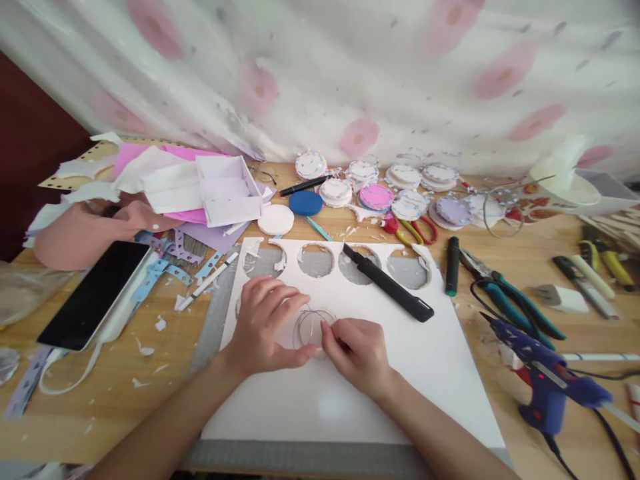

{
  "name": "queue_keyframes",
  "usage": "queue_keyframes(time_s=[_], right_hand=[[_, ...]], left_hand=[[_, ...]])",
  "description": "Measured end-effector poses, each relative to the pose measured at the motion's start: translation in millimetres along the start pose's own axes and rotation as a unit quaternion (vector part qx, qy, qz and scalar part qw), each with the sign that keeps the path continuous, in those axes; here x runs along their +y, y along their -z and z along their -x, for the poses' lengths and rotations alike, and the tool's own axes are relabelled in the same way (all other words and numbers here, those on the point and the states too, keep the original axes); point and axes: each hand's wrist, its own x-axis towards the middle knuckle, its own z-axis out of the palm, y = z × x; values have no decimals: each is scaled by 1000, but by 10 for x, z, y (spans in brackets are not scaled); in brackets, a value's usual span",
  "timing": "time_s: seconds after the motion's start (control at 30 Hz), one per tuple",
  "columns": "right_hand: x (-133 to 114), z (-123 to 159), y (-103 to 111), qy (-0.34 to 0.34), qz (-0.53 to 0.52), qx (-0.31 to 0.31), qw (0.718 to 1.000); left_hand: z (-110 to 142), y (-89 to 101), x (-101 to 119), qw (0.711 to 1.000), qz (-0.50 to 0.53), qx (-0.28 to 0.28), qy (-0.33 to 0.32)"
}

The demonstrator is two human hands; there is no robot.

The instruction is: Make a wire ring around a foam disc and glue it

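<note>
pinching the edge of a thin wire coil (311, 325) between thumb and forefinger, the right hand (357, 353) has its other fingers curled in. the left hand (270, 323) is spread loosely, thumb and fingers apart around the coil's left side; whether it touches the wire i cannot tell. the coil is over a white sheet (400, 380) with round cut-outs, which lies on a gray cutting mat (300, 457). a black utility knife (395, 287) rests diagonally across the sheet. to the right lie teal-handled pliers (515, 303) and a blue glue gun (545, 373); decorated discs (377, 197) sit beyond the sheet.
</note>
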Motion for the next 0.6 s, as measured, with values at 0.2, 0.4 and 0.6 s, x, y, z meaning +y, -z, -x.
queue_keyframes(time_s=[0.2,0.4,0.6], right_hand=[[-1,9,-5,18,2,0,1000],[5,12,-23,-11,1,1,1000],[8,25,-43,-48,-2,-10,999]], left_hand=[[6,-9,3,1000,-1,-11,8],[1,-11,19,1000,-21,8,-19],[11,-8,36,998,-47,-2,-49]])
